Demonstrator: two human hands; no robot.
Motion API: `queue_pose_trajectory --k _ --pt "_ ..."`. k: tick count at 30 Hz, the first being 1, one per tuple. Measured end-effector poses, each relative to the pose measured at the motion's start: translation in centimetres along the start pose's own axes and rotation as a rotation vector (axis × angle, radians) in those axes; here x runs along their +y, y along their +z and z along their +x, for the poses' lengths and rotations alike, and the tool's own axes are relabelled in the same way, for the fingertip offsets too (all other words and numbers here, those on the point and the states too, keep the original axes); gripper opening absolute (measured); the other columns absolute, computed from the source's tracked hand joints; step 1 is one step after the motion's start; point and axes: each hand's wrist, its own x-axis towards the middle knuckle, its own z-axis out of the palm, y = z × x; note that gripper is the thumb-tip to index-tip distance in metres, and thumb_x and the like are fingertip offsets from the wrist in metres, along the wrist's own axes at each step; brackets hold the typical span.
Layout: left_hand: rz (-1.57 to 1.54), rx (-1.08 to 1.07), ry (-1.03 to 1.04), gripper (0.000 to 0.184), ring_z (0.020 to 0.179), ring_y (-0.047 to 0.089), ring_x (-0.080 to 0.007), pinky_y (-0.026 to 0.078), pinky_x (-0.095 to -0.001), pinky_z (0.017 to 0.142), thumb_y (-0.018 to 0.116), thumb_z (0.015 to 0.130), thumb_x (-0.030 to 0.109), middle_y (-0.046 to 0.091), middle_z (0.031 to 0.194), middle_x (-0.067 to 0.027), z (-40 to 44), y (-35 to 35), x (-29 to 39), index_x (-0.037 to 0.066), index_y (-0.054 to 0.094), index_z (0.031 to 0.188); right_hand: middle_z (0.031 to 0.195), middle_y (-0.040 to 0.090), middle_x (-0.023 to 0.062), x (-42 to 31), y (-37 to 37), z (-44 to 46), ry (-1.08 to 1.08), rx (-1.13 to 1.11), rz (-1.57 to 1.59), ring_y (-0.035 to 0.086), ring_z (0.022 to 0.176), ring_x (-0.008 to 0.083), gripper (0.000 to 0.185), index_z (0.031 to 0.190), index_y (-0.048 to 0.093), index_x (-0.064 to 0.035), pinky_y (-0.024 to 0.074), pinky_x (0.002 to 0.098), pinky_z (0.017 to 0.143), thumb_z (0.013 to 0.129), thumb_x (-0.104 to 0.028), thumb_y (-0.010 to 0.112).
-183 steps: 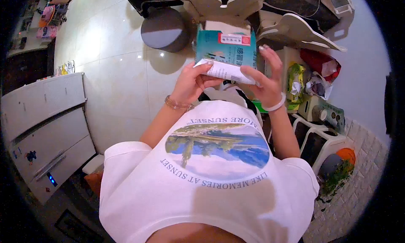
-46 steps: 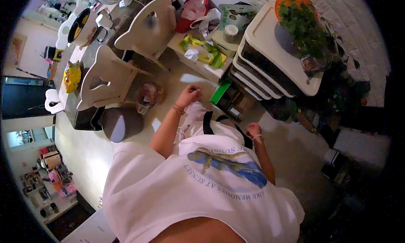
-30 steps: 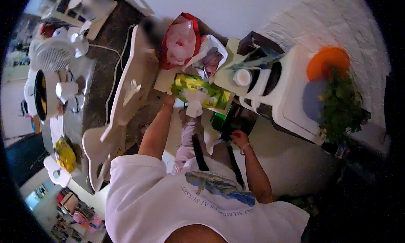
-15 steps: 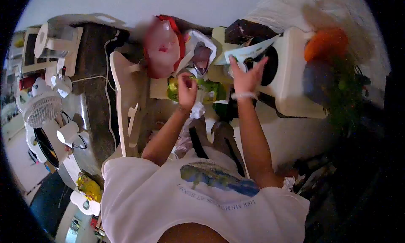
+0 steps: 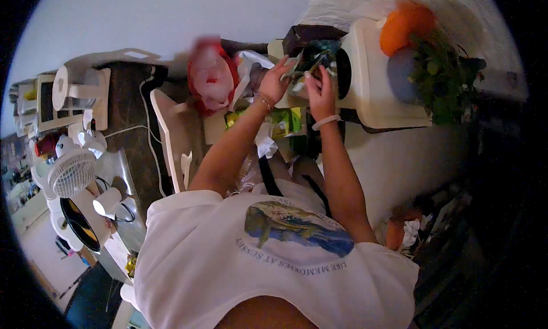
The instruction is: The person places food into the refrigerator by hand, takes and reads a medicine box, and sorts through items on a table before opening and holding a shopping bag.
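Observation:
My left hand (image 5: 274, 84) reaches in with its fingertips on the edge of a crinkled dark green plastic packet (image 5: 321, 53). On the packet's near side is my right hand (image 5: 322, 95), its fingers pinched against it. What the packet contains is too blurred to make out. Just below the hands lies a yellow-green bag (image 5: 279, 123), and a crumpled white tissue (image 5: 265, 141) is under my left forearm. Left of my left hand stands an open white bag (image 5: 248, 72) with something greyish in it.
A red bag (image 5: 212, 77) stands at the back left. To the right is a cream bin-like container (image 5: 377, 77) with a dark opening, beside an orange object (image 5: 408, 26) and a green plant (image 5: 442, 77). A white fan (image 5: 71, 172) is at the far left.
My left hand has moved right and up to meet the packet. My right hand has shifted slightly left. The pale flat side of the packet no longer shows; dark green crinkled plastic does.

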Motion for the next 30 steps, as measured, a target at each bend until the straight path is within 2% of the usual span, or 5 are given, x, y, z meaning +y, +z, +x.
queue_pose_trajectory --k 3,10,19,23,30 --pt "0.053 -0.120 -0.354 0.025 0.083 0.054 -0.0297 0.043 -0.0333 0.070 0.056 0.072 0.014 0.055 0.093 -0.0186 0.7 -0.1 -1.8 0.006 0.055 0.097 0.102 0.052 0.0112 -0.1 -1.5 -1.2 -0.083 0.056 -0.052 0.053 0.086 0.0180 0.033 0.108 0.045 -0.0019 0.0432 0.0267 0.072 0.079 -0.017 0.052" --pt "-0.104 -0.099 -0.268 0.021 0.068 0.054 -0.0205 0.041 -0.0287 0.064 0.052 0.076 0.014 0.058 0.075 -0.0151 3.1 -2.3 0.0 0.000 0.055 0.091 0.092 0.055 0.0116 4.0 -4.7 -3.6 0.168 -0.038 -0.288 0.054 0.079 0.0221 0.033 0.103 0.050 -0.0049 0.0436 0.0302 0.069 0.073 -0.018 0.057" --pt "-0.534 -0.831 -0.077 0.056 0.103 0.044 -0.0194 0.035 -0.0265 0.085 0.039 0.062 -0.006 0.040 0.119 -0.0084 7.9 -4.7 0.5 0.010 0.040 0.116 0.094 0.053 0.0107 2.7 -5.6 -6.8 0.240 -0.024 -0.286 0.053 0.080 0.0235 0.043 0.112 0.042 -0.0092 0.0431 0.0333 0.071 0.071 -0.014 0.057" --pt "-0.746 -0.347 -0.502 0.062 0.109 0.040 -0.0219 0.034 -0.0326 0.088 0.051 0.066 -0.006 0.039 0.120 -0.0076 10.0 -3.8 -2.9 0.007 0.027 0.123 0.093 0.053 0.0100 0.9 -5.9 -5.7 0.061 0.032 -0.445 0.053 0.076 0.0220 0.047 0.115 0.040 -0.0137 0.0440 0.0335 0.068 0.071 -0.009 0.056" --pt "0.068 -0.220 0.130 0.072 0.103 0.043 -0.0287 0.035 -0.0333 0.087 0.071 0.054 0.009 0.044 0.109 -0.0162 11.7 2.5 -5.7 0.003 0.032 0.115 0.093 0.051 0.0142 -1.1 -3.4 1.1 -0.076 -0.168 -0.824 0.049 0.087 0.0319 0.046 0.112 0.042 -0.0153 0.0425 0.0387 0.073 0.069 -0.008 0.055"
